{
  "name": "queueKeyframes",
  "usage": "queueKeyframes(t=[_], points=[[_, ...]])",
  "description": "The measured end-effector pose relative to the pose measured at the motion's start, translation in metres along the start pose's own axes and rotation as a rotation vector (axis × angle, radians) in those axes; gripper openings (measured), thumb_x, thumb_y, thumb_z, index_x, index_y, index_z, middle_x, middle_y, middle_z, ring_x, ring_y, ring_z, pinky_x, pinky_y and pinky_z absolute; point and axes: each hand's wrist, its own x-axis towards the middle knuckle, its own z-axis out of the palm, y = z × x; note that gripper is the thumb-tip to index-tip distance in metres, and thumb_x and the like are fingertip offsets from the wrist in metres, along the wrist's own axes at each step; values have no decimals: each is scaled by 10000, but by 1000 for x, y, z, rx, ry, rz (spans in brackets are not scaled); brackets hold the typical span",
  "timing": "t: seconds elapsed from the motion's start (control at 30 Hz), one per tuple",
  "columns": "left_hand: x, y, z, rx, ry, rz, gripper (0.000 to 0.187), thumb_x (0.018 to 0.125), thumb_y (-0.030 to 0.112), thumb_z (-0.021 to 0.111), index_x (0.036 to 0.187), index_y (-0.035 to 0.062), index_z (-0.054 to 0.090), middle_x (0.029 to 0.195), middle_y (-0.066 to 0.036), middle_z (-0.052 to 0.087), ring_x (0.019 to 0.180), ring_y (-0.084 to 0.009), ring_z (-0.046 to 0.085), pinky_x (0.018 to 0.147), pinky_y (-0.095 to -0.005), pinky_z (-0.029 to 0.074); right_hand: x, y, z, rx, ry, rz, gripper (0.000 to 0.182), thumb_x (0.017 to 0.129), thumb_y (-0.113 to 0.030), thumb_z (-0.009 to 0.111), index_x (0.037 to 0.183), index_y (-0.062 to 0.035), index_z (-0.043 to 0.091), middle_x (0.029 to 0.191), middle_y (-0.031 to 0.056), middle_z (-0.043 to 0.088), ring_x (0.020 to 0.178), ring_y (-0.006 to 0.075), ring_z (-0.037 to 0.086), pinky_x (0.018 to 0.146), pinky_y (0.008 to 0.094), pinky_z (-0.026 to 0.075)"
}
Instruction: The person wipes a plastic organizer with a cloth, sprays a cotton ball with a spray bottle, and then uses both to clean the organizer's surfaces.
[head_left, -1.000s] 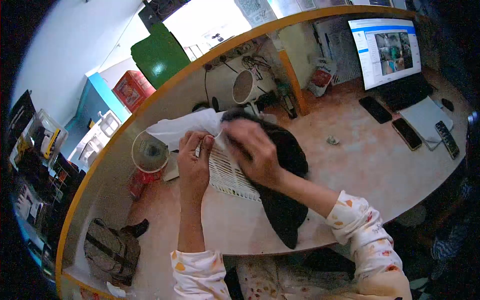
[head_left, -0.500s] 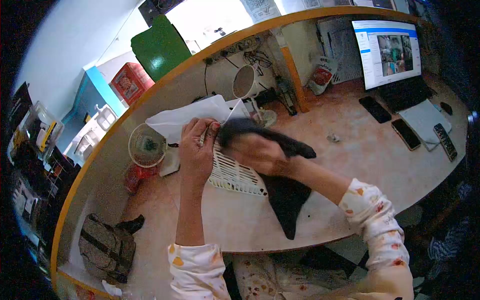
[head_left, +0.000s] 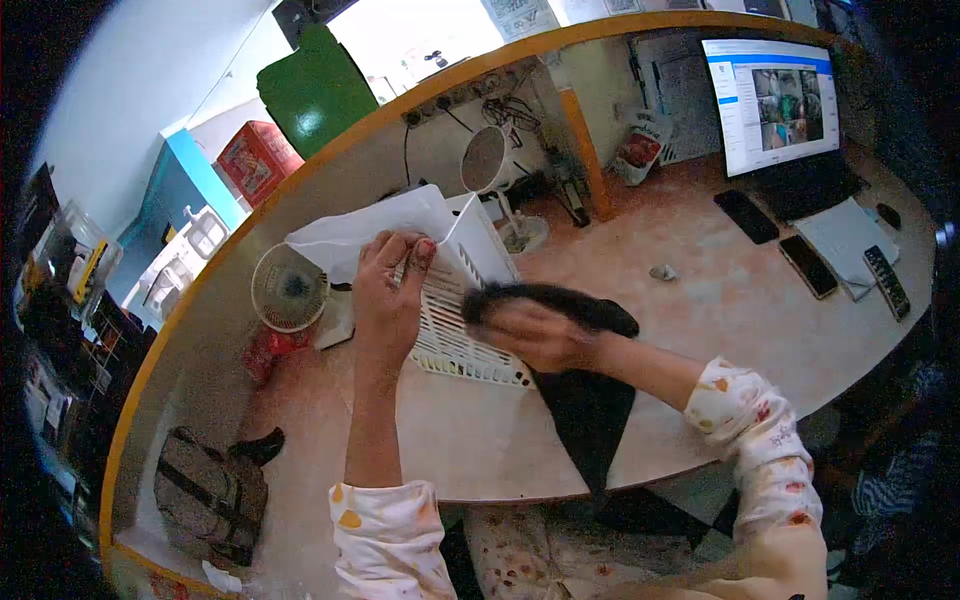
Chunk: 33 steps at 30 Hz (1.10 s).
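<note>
A white slotted plastic basket [head_left: 455,350] stands tilted on the desk in front of me. My left hand [head_left: 388,300] is closed around its upper rim. Bunched in my right hand [head_left: 540,335] is a black cloth [head_left: 585,425], which lies against the slotted side near the basket's right corner. The cloth's loose end trails down over the desk's front edge, and my right fingers are partly blurred. Behind my left hand, a smooth white sheet-like piece [head_left: 375,225] rises along the basket's far side.
A small fan [head_left: 290,288] stands left of the basket, a round mirror [head_left: 486,160] behind it. A brown bag [head_left: 210,495] sits at the desk's left end. To the right are a laptop [head_left: 775,110], two phones [head_left: 808,267], papers [head_left: 838,238] and a remote [head_left: 886,282].
My right hand and the black cloth have moved down and slightly right along the basket's side, uncovering its upper corner. My left hand keeps its grip on the rim.
</note>
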Motion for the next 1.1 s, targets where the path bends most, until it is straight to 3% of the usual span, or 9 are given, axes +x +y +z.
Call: queueKeyframes(t=[0.1,0.2,0.23,0.33,0.43,0.6,0.7,0.9,1.1], points=[[1,3,-2,79,-8,18,199,879,205,554,837,11,573,835,-83,559,866,-250,494,791,-332,381,68,7,-21,105,370,299,526,793,0,568,1294,-9,409,1260,205,446,1158,362,449,977,394,381],[1,-1,-2,67,-27,19,204,880,204,558,833,7,567,836,-82,549,860,-238,490,786,-324,380,42,-4,-3,152,315,424,507,811,-71,566,1285,15,406,1300,181,429,1193,341,424,1006,402,359],[1,-1,-2,49,-24,6,204,880,203,559,833,5,566,833,-82,546,858,-234,489,782,-321,380,24,-11,0,134,250,381,603,791,-57,600,1335,-3,345,1339,216,356,1217,371,385,1008,404,343],[0,-4,0,-33,5,-41,203,880,196,561,828,0,562,826,-83,538,852,-225,486,773,-315,381,-28,-30,-4,226,24,446,626,795,-93,608,1347,-2,327,1344,219,352,1225,370,380,1015,408,334],[1,-10,4,-69,15,-40,206,884,191,556,817,-3,555,821,-84,537,847,-222,484,775,-311,378,-1,-19,-16,293,87,455,616,807,-116,603,1347,-4,329,1350,223,347,1232,367,377,1019,400,328],[2,-11,-1,-20,-32,-24,212,891,190,543,803,-3,543,819,-72,540,839,-216,480,785,-303,371,83,25,-9,291,416,426,567,855,-153,560,1350,-4,328,1363,204,348,1248,363,359,1023,388,315],[1,-8,-2,-51,-39,-85,219,891,202,541,814,-2,543,815,-66,541,840,-218,483,787,-305,373,71,12,5,278,429,552,574,877,-205,536,1363,-11,301,1387,198,319,1275,363,322,1039,392,290],[3,-14,-1,25,-4,-38,238,891,226,540,831,-4,548,815,-65,542,854,-216,490,789,-305,376,-21,-43,-2,464,46,722,640,858,-248,561,1375,-18,261,1403,188,296,1289,352,291,1074,394,238],[4,-20,-2,-7,-17,-54,222,899,219,532,847,5,561,836,-71,535,857,-207,491,772,-299,391,71,3,-9,428,365,528,662,853,-317,566,1367,-19,273,1399,194,296,1284,360,295,1069,403,245]])
